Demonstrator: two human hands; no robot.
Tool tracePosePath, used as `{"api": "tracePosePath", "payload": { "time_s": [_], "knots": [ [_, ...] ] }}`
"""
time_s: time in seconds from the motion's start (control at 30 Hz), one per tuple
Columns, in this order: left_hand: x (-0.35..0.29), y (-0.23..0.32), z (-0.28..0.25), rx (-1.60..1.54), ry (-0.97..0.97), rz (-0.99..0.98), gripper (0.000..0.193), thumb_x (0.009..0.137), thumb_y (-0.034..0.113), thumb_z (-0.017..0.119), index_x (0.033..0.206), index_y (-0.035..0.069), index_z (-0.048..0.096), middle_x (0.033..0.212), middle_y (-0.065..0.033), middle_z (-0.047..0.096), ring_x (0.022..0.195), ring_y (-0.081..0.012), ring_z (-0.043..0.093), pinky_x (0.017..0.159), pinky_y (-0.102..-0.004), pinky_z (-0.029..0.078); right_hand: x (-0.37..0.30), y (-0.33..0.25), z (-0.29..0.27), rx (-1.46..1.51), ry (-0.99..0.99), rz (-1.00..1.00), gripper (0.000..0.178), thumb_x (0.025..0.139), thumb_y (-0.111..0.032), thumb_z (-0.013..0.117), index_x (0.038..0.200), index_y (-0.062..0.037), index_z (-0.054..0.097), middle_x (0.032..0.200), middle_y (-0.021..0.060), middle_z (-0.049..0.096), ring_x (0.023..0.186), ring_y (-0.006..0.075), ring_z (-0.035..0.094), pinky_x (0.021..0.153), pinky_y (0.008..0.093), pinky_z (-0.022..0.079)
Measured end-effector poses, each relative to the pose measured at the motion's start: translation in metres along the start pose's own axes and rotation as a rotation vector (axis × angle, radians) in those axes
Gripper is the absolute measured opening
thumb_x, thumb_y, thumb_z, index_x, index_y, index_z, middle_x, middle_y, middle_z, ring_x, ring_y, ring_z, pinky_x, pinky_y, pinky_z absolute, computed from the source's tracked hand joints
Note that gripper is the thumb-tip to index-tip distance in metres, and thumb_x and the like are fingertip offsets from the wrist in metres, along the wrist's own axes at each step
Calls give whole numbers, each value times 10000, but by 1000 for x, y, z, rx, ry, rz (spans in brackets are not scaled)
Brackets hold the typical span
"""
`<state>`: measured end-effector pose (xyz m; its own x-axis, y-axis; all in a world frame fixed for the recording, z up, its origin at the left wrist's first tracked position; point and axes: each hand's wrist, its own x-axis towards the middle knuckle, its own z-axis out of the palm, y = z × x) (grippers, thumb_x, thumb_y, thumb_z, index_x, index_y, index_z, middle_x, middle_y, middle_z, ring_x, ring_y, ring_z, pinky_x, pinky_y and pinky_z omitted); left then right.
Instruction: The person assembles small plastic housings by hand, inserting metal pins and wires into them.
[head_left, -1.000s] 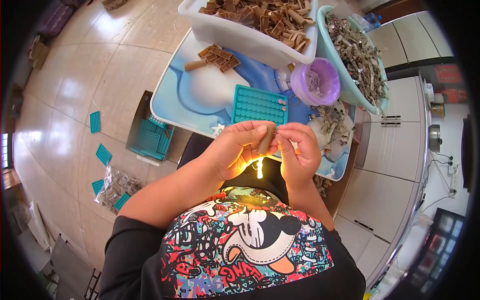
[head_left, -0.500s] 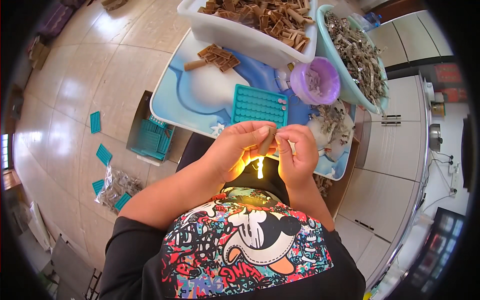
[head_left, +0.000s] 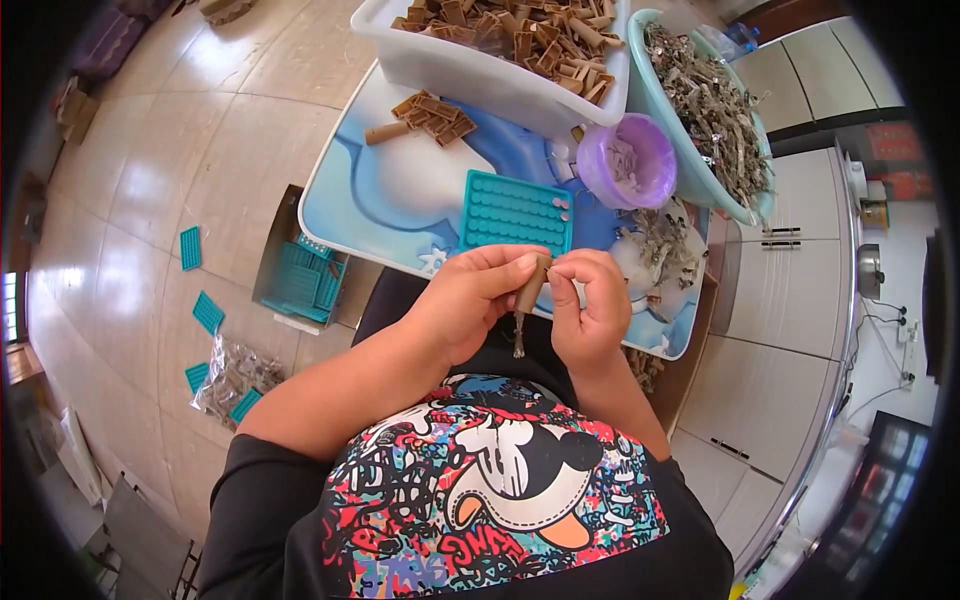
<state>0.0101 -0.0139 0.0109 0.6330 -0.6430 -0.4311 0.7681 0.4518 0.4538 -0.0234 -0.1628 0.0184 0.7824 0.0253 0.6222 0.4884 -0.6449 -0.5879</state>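
A small brown tube (head_left: 531,290) is gripped between the thumb and fingers of my left hand (head_left: 462,305), above the near edge of the table. From its lower end hangs a short bunched strand of string lights (head_left: 519,338), unlit. My right hand (head_left: 590,312) is closed in a pinch at the tube's upper right side; what its fingertips hold is too small to make out. Just beyond my hands lies a teal tray (head_left: 515,212) with rows of round hollows. A few small silvery discs (head_left: 562,204) sit at its right side.
A white bin (head_left: 480,85) of brown tube pieces stands at the table's back, beside a loose pile of them (head_left: 435,116). To the right are a purple bowl (head_left: 597,165), a pale green basin (head_left: 690,160) of tangled light strands and another loose tangle (head_left: 665,240). Teal trays fill a floor box (head_left: 272,250).
The strand hanging from the tube was glowing yellow and is now dark. My hands keep nearly the same place, the right one shifted slightly left.
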Motion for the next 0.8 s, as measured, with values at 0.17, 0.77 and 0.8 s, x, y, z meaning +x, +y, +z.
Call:
{"api": "tracePosePath", "payload": {
  "time_s": [0.17, 0.77, 0.8],
  "knots": [
    [1, -1, -3, 55, -27, 16, 282, 912, 178, 537, 1112, -19, 564, 816, -7, 586, 718, -89, 540, 675, -236, 450, -1, 1, 2, -2, 4, -1, 92, 775, 16, 629, 824, 0, 552, 753, 130, 580, 638, 260, 563, 550, 313, 448],
    [5, -4, -8, -67, 81, 103, 280, 925, 154, 512, 1164, 10, 508, 1019, -67, 606, 861, -123, 597, 782, -250, 495, -11, -20, -12, 298, -231, 588, 282, 811, -80, 646, 1068, -12, 553, 803, 87, 627, 757, 169, 605, 643, 276, 464],
    [5, -4, -6, -13, 107, 128, 287, 926, 158, 513, 1169, 6, 504, 1021, -68, 606, 879, -129, 597, 799, -259, 491, -14, -16, -13, 245, -228, 523, 314, 788, -53, 658, 1079, -21, 546, 789, 80, 626, 744, 177, 603, 644, 283, 463]
  ]
}}
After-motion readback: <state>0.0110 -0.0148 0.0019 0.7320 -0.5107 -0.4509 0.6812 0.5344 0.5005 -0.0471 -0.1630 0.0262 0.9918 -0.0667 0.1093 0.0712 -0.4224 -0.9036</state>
